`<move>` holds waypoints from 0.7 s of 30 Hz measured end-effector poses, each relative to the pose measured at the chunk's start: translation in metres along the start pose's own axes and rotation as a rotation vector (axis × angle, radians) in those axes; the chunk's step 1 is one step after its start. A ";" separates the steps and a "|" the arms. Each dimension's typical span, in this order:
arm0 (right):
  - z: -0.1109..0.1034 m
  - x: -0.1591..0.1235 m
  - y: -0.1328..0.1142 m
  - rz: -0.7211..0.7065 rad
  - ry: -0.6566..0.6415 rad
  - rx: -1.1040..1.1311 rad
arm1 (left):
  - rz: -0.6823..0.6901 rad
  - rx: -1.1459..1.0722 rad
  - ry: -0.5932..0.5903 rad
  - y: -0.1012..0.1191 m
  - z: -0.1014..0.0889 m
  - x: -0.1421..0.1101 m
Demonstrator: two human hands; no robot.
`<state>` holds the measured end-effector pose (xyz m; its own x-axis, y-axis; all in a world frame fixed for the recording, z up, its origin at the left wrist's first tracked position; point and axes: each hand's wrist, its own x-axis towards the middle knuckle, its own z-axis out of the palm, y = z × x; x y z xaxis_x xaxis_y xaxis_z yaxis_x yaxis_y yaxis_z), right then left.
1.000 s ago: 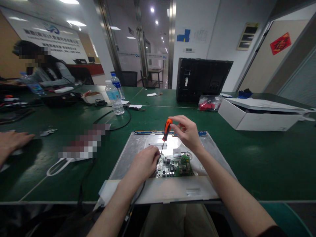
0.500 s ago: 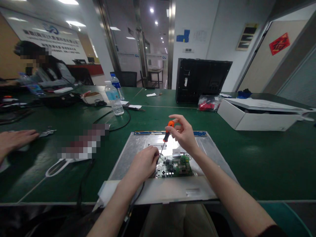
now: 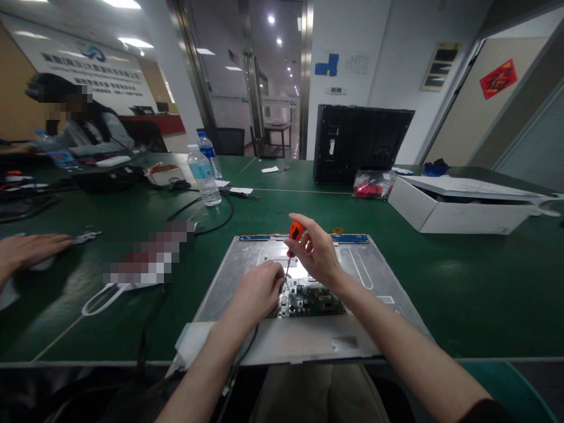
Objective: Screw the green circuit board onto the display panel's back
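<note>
From my remote seat, I see my right hand pinching the rounded orange-and-black handle of a screwdriver, its thin shaft tilted down to the upper left corner of the green circuit board. My left hand curls there; I cannot tell whether its grip holds anything. The board lies on a flat, dull-silvery panel on the smooth green bench.

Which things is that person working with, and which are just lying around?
Being worked with:
- screwdriver, in the right hand
- circuit board, at its tip, beside the left hand
- metal panel, under the board

Probably just lying around:
- bottles
- white box
- black monitor
- plastic bag
</note>
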<state>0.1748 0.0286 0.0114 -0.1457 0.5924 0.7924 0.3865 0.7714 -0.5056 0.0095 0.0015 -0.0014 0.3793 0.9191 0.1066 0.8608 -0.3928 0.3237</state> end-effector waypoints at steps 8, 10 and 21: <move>0.000 -0.002 -0.001 0.027 -0.081 0.039 | 0.010 -0.009 0.002 0.000 -0.001 -0.001; 0.001 -0.002 0.000 0.026 -0.067 0.030 | 0.015 -0.007 0.003 0.000 -0.001 0.000; 0.001 -0.002 -0.002 0.019 -0.081 0.029 | -0.006 -0.001 -0.001 -0.001 -0.001 -0.001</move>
<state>0.1737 0.0263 0.0106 -0.2121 0.6229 0.7530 0.3633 0.7656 -0.5309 0.0085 0.0012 -0.0009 0.3745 0.9214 0.1042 0.8627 -0.3874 0.3249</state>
